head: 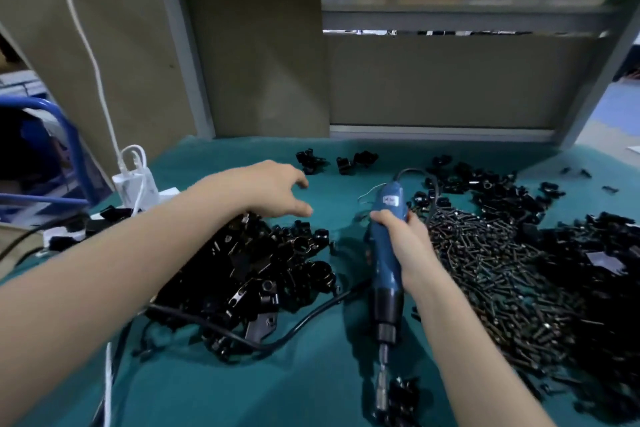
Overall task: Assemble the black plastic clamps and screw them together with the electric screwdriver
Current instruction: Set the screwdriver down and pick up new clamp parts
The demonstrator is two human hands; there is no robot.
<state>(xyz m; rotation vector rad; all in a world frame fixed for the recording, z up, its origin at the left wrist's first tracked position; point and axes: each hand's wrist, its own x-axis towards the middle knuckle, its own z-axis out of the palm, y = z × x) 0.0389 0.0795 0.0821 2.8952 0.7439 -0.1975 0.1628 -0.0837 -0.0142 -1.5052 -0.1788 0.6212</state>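
Observation:
My right hand (403, 246) grips the blue electric screwdriver (384, 253) around its body, bit end pointing toward me and down. The bit (382, 388) sits beside a small black clamp (403, 399) near the table's front edge. My left hand (277, 189) hovers with relaxed fingers and holds nothing, above the far edge of a heap of black clamp parts (263, 270). A broad pile of dark screws (491, 270) lies to the right of the screwdriver. More black clamp pieces (485, 187) are scattered behind it.
The table has a teal cloth (214, 388). The screwdriver's black cable (294, 329) loops across the front of the heap. A white charger with cable (135, 180) stands at the left edge. Beige panels (443, 80) wall off the back. A blue cart frame (59, 121) is at the far left.

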